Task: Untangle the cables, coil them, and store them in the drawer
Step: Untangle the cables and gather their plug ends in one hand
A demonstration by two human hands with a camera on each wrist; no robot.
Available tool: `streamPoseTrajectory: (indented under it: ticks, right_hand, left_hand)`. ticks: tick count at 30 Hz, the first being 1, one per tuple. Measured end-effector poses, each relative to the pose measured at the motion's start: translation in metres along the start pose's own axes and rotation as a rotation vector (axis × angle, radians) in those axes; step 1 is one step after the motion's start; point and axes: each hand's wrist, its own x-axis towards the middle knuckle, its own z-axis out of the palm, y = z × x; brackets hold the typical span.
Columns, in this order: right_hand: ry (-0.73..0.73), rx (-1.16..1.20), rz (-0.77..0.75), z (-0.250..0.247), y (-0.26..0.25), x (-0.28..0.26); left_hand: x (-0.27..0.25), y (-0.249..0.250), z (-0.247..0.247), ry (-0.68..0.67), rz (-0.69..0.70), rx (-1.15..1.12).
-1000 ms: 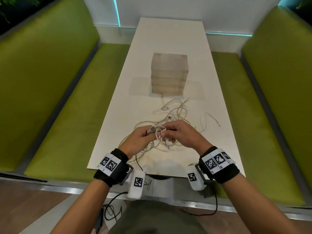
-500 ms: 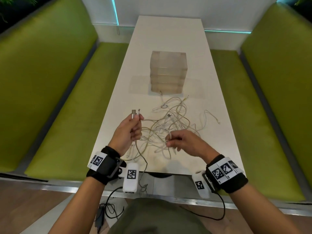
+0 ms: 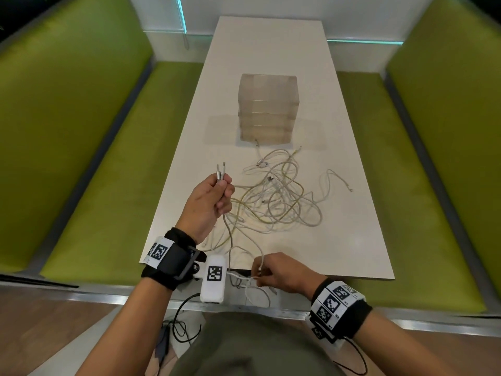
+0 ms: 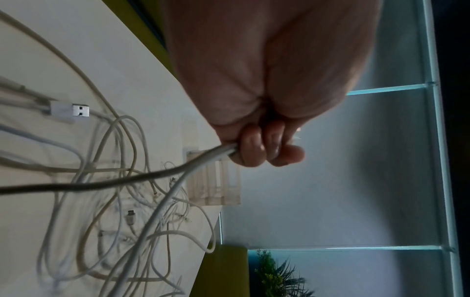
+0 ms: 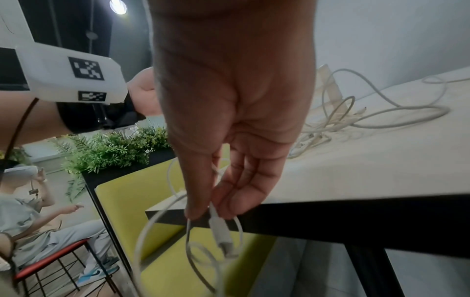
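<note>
Cables: a loose tangle of white and yellowish cables (image 3: 279,196) sprawls on the white table (image 3: 352,240), near its front half, plugs poking out here and there; the left wrist view picks out a USB plug (image 4: 80,110) lying flat among the loops.
Drawer unit: the translucent drawer unit (image 3: 267,109) stands behind the tangle, mid-table, all drawers pushed in; one cable end touches its base.
Left hand: the left hand (image 3: 210,204) is raised over the table's left edge, fingers curled tight around 2 cables, and their 2 connector ends (image 3: 220,170) stick straight up out of the fist, side by side.
Axis: from that fist the 2 cables run down and toward the person, one grey-braided, one white, crossing the near edge of the table.
Right hand: the right hand (image 3: 282,272) sits at the table's front edge, thumb and fingertips (image 5: 195,211) pinching a thin white cable (image 5: 221,229); its white connector points down below the tabletop, with loops dangling under it.
Change: half a second back the right hand was up in the tangle, just beside the left; now it has dropped back to the table's edge, well apart from the left, and the strands between them hang longer. The left hand keeps its 2 plugs upright.
</note>
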Motion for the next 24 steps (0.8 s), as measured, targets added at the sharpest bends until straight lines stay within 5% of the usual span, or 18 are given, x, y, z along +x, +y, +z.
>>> streamPoseTrajectory:
  ticks: [9,16,24]
  right_hand:
    - [-0.058,0.058,0.071,0.009,0.016,-0.009]
    - [0.322,0.407,0.051,-0.004,0.002,0.005]
    - [0.608,0.494,-0.046,-0.016,-0.013,0.029]
  left_hand:
    - [0.006,0.006,-0.009,0.047,0.054,-0.079]
    - [0.003,0.006,0.003,0.002,0.038,-0.111]
    - [-0.001,0.006,0.0,-0.051,0.063,-0.066]
